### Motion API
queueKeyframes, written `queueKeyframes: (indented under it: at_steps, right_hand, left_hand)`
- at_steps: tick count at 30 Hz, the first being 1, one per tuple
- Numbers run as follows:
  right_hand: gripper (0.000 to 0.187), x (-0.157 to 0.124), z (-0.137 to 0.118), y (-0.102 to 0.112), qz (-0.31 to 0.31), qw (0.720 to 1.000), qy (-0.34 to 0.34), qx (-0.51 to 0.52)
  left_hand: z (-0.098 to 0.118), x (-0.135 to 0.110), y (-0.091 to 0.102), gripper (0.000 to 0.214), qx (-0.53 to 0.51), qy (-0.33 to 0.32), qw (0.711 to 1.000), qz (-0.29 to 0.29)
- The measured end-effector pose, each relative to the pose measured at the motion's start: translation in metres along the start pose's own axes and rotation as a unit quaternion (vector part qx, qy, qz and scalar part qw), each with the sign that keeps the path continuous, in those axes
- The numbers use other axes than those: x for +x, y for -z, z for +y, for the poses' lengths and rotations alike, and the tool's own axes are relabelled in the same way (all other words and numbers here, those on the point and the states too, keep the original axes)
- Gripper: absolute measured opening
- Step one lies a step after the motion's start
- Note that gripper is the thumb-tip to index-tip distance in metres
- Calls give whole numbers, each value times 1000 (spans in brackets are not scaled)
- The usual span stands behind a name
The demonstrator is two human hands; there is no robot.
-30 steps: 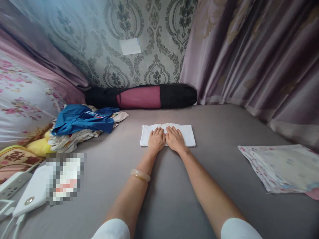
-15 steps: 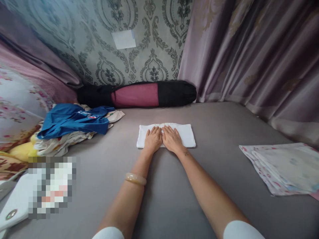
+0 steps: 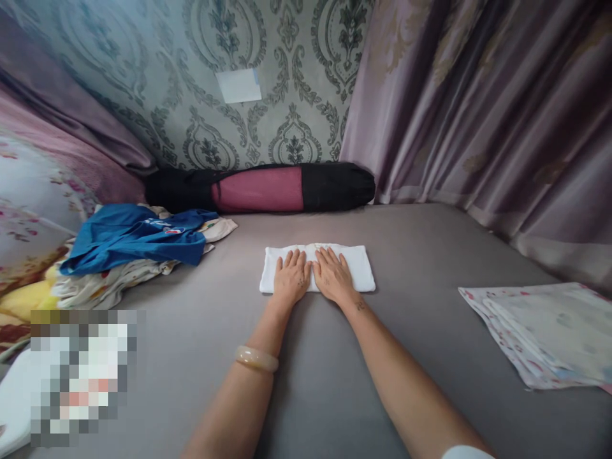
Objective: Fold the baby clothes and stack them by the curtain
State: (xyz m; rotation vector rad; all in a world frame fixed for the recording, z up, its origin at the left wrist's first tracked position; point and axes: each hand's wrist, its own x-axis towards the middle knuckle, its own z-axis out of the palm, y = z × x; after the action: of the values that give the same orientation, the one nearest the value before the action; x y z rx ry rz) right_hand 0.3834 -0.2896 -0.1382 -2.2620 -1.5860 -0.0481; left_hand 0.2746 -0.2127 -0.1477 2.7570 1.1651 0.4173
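A white folded cloth [image 3: 361, 268] lies flat on the grey sheet [image 3: 401, 255], its long side running left to right. My left hand [image 3: 291, 275] rests palm down on its left-middle part, fingers stretched out and pointing away from me. Beside it, my right hand [image 3: 333, 274] lies flat on the right-middle part with its fingers slightly spread. The two thumbs nearly meet at the cloth's centre. Part of the cloth is hidden under both palms. A pale bangle [image 3: 257, 359] circles my left forearm.
At left a blue garment [image 3: 138, 236] lies on a heap of patterned cloth. A folded printed cloth stack [image 3: 530, 331] sits at right. A black and pink long bag [image 3: 258, 189] lies along the wall. Purple curtains [image 3: 449, 108] hang on the right.
Both hands stay on the white cloth and spread slightly apart, the left one shifting a little left. The whole view has tilted slightly, so things appear lower.
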Motion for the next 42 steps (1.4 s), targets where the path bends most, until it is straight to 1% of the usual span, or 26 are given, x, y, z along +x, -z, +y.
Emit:
queueKeyframes:
  at_steps: [4,9,11,13,15,20,25,29,33,35,39,42]
  right_hand:
    - [49,0,1,-4,-3,1000,-2,-2]
    - [50,2,3,-2,-12,1000,-5,4]
    - [51,2,5,0,2,1000,-23,-4]
    - [54,1,7,1,24,998,-47,-19]
    - [56,1,9,1,28,997,-65,-28]
    - [57,-1,11,-2,-8,996,-78,-30]
    - [58,0,11,-1,-21,996,-83,-33]
    - [58,0,13,2,-29,995,-88,-29]
    - [59,-1,18,5,9,992,-115,-51]
    - [60,-2,20,6,13,990,-127,-61]
    - [61,-4,23,4,-11,988,-138,-64]
    - [61,-3,23,3,-21,988,-139,-65]
  left_hand:
    - [-1,0,-3,52,12,2,1000,-5]
    - [0,0,3,53,4,8,1000,-15]
    - [-1,0,5,54,8,17,1000,5]
    - [-3,0,6,56,22,34,998,40]
    - [-7,0,6,57,34,49,997,50]
    - [-12,-2,4,58,39,64,997,-8]
    - [-11,-1,4,57,47,63,997,-8]
    - [-11,-1,5,56,51,61,997,5]
    - [-13,0,12,57,68,84,993,45]
    - [-15,-1,15,57,72,99,992,34]
    - [-18,-4,17,58,72,105,992,-17]
    - [-18,-4,17,59,71,111,991,-29]
